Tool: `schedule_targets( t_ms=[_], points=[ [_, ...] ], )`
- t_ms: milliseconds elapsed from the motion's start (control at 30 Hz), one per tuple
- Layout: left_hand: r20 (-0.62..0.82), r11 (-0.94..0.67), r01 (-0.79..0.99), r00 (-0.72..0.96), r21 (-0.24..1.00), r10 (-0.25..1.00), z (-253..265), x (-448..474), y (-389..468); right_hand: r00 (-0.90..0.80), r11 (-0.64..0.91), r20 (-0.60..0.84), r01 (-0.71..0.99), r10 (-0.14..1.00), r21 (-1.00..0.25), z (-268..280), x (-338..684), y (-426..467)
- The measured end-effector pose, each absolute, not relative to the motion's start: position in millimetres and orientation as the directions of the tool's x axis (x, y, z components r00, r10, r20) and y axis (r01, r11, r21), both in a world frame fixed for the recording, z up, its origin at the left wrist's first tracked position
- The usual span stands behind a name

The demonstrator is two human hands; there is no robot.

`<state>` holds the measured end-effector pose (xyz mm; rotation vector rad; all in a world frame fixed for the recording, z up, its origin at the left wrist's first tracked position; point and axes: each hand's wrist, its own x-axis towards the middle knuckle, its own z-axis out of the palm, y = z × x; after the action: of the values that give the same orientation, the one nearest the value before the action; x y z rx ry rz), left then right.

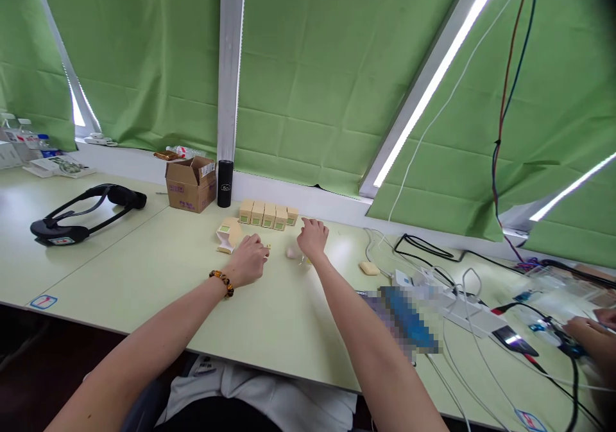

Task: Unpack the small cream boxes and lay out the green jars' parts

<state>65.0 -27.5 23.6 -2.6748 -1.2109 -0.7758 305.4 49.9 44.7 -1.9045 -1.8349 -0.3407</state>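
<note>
My left hand [250, 260], with a beaded bracelet at its wrist, is low over the table, its fingers curled together. A tiny yellowish bit shows at its fingertips, too small to name. Beside it, an opened small cardboard box [228, 235] lies with its flaps out. My right hand [314, 238] hovers to the right, fingers partly apart and nothing visible in them. Its fingertips are close to the right end of a row of several small beige boxes [263, 216]. Between my hands sits a pale pinkish rounded item [291, 252]. A clear bit of plastic [305, 261] lies under my right wrist.
A brown carton [191, 185] and a black cylinder [224, 183] stand at the back. A black headset [86, 214] lies left. To the right are a beige block [369, 268], a power strip [474, 313], tangled cables and another person's hand [590, 336].
</note>
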Motion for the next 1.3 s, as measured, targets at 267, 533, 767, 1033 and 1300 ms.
schedule_targets(
  t_ms=[267, 533, 767, 1033, 1300],
  points=[
    [0.446, -0.703, 0.704, 0.601, 0.097, 0.663, 21.4, 66.7, -28.5, 0.004, 0.026, 0.38, 0.997, 0.925, -0.072, 43.7, 307.7, 91.9],
    [0.444, -0.723, 0.677, 0.611, 0.136, 0.655, 26.3, 68.8, -33.4, 0.016, -0.002, 0.282, 0.999, 0.959, -0.05, 51.4, 307.8, 133.2],
    [0.443, -0.726, 0.671, 0.611, 0.15, 0.656, 27.5, 68.0, -32.9, -0.052, 0.06, 0.223, 0.998, 0.973, -0.03, 48.5, 305.5, 146.3],
    [0.482, -0.727, 0.672, 0.594, 0.142, 0.644, 25.2, 67.2, -30.6, -0.04, 0.07, 0.286, 0.993, 0.957, -0.095, 51.3, 297.5, 135.0],
    [0.647, -0.635, 0.689, 0.313, 0.349, 0.696, 25.9, 54.0, -18.8, 0.039, 0.083, 0.474, 0.969, 0.879, -0.234, 75.1, 308.3, 83.0]
  ],
)
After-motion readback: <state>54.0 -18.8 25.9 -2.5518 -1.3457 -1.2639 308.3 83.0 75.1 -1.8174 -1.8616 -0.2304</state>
